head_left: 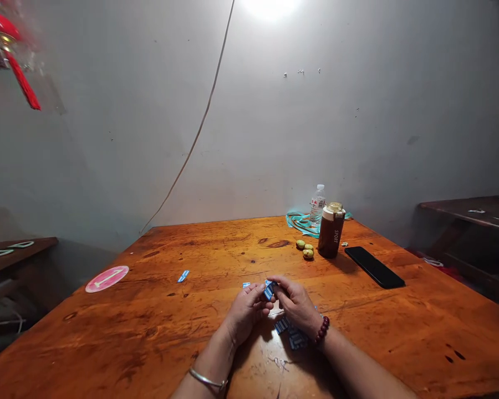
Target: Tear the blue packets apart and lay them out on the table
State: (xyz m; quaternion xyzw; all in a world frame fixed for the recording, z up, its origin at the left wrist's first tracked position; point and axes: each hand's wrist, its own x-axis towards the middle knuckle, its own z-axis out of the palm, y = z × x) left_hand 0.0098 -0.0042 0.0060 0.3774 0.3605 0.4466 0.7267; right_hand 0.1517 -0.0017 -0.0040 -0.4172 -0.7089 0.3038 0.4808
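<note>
A small blue-and-white card (269, 290) is being pinched between the pressed-together left hand (245, 313) and right hand (297, 305) over a wooden table (149, 338); blue pieces (293, 335) are lying at six o'clock, a blue strip (183, 276) at nine o'clock.

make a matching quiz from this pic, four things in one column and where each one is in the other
Things
1. brown SPORT flask
2. black smartphone
3. dark red bead bracelet
4. blue striped piece

Places
A. around the right wrist
B. held between the left hand and right hand
C. upright beside small yellow-green fruits
D. flat on the wooden table, right of the flask

Pairs: 1-C, 2-D, 3-A, 4-B
</note>
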